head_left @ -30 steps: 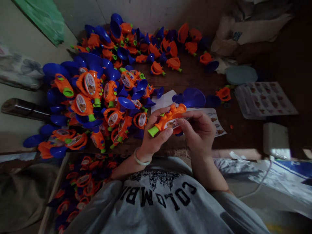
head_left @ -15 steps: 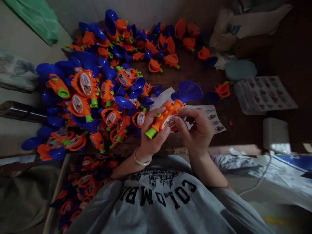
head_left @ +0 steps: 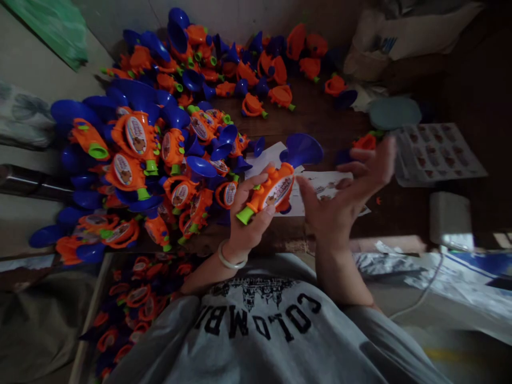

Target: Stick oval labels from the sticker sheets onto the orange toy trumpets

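An orange toy trumpet (head_left: pixel 272 188) with a blue bell and a green mouthpiece is gripped by my left hand (head_left: pixel 248 218), its fingers and thumb wrapped round the body. An oval sticker with a bear picture lies on the trumpet's near face. To the right of it, my right hand (head_left: pixel 340 200) is raised with fingers spread and nothing between them. Beneath both hands lies a white sticker sheet (head_left: pixel 324 186) with printed pictures, partly covered by the right hand.
Stickered toy trumpets (head_left: pixel 134 136) are heaped at left, more trumpets (head_left: pixel 246 72) along the back. One trumpet (head_left: pixel 364 142) lies at right, partly behind my fingers. A stack of sticker sheets (head_left: pixel 444 154), a pale blue lid-like object (head_left: pixel 394 113) and a white box (head_left: pixel 451 216) stand farther right.
My right hand has let go of the sticker area on the trumpet and moved right, its fingers opening out. My left hand keeps its hold, the trumpet turned slightly, its sticker now uncovered.
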Motion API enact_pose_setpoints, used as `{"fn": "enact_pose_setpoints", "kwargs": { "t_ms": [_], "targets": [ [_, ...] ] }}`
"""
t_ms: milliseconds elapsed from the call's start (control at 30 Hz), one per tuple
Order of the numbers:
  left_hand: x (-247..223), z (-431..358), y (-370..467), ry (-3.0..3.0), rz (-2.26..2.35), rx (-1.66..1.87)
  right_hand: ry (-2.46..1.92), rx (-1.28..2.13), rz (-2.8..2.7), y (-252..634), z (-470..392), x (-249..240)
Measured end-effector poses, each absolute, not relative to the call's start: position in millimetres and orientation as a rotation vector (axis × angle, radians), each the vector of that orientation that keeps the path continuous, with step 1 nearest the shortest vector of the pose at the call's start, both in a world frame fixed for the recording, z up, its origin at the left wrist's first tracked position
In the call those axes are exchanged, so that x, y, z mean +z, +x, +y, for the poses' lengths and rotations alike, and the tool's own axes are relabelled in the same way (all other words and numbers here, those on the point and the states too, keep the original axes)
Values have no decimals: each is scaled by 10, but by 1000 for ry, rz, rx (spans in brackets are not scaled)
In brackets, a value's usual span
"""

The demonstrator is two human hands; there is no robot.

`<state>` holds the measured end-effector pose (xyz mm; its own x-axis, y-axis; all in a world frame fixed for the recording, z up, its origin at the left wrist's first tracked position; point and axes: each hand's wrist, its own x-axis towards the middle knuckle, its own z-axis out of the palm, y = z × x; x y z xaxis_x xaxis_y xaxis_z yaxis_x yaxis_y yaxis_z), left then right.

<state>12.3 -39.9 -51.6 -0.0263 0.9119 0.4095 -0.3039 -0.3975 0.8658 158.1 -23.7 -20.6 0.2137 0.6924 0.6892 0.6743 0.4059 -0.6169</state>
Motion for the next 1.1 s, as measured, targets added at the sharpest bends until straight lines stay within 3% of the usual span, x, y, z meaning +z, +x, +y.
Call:
{"fn": "enact_pose_setpoints", "kwargs": {
  "t_ms": [233, 400, 467, 533, 600, 700, 1100],
  "targets": [
    [-422, -388, -93, 1496, 790, 1637, -1329, -94, -1612, 1838, 163, -518],
    [50, -249, -952, 2251, 1601, 1908, -1447, 82, -1637, 2238, 324, -918],
    [182, -147, -1331, 2431, 2012, 1536, -1490, 172, -1683, 2323, 298, -1020],
    [215, -34, -1625, 2445, 2139, 1147, -1518, 231, -1736, 2368, 268, -1086],
    [164, 69, -1810, 2386, 2154, 868, -1565, 256, -1793, 2401, 257, -1134],
    [32, 177, -1937, 2307, 2193, 728, -1666, 293, -1893, 2460, 264, -1190],
    [-231, 206, -2113, 2587, 2027, 1093, -1853, 461, -2010, 2545, 330, -1187]
  ]
}}
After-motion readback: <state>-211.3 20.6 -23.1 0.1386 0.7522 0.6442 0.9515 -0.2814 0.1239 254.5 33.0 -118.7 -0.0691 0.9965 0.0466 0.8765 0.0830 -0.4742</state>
